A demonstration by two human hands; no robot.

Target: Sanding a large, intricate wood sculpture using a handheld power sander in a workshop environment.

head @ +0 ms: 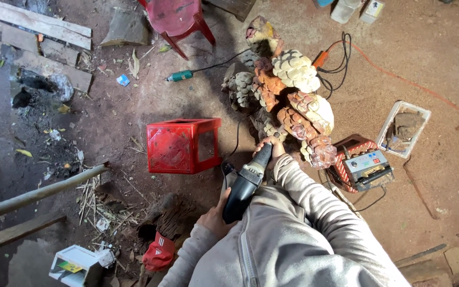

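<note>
I hold a black power tool [244, 183], a hand grinder, with both hands. My left hand [214, 217] grips its rear body near my chest. My right hand [271, 147] wraps its front neck, right against a large carved wooden piece [288, 95] with scaly, flower-like lumps in orange, cream and grey. The tool's tip touches the lower part of the carving. Its black cord [230, 154] runs off beside the stool. My grey sleeves [314, 202] fill the lower middle.
A red plastic stool [183, 144] stands left of the tool. A battery in a red basket [361, 166] sits to the right, a white tray [404, 128] beyond. A green-handled tool [180, 76], a red chair [176, 18], a pole [38, 194] and planks [38, 24] lie about on the dirt floor.
</note>
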